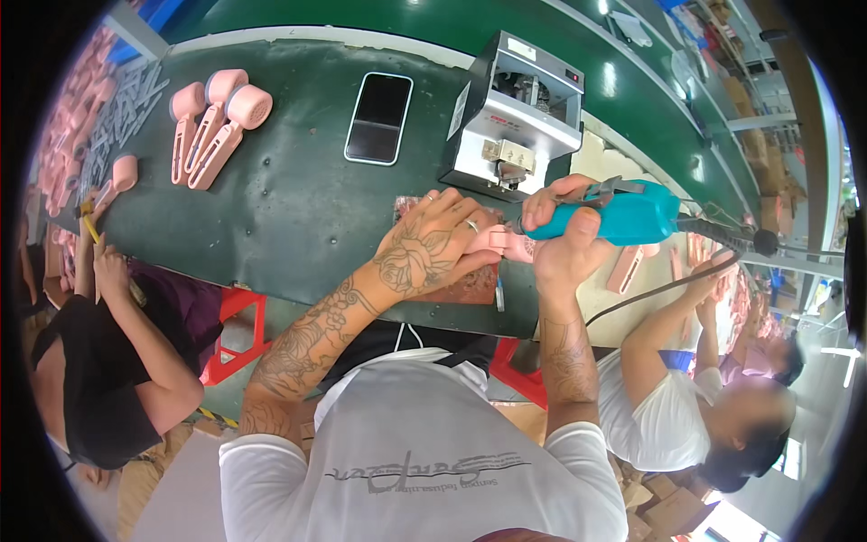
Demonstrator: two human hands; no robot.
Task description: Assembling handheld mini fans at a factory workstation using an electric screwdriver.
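My left hand [435,233], wearing rings, is closed on a pink plastic handheld device [508,241] and presses it against a reddish mat [461,291] on the green bench. Much of the device hides under the fingers. My right hand [571,251] wraps round a teal electric screwdriver [628,213], held almost level with its tip pointing left toward the device. Whether the tip touches it, I cannot tell. A small blue-and-white stick [499,294] lies at the mat's right edge. Just beyond my hands stands a silver-and-black screw feeder [517,113].
Several pink round-headed devices [217,126] lie at the far left, with a phone [379,117] right of them. Beside my right forearm hangs the screwdriver's dark cable [664,287]. Co-workers sit close on both sides, one in black [126,361], one in white [664,397].
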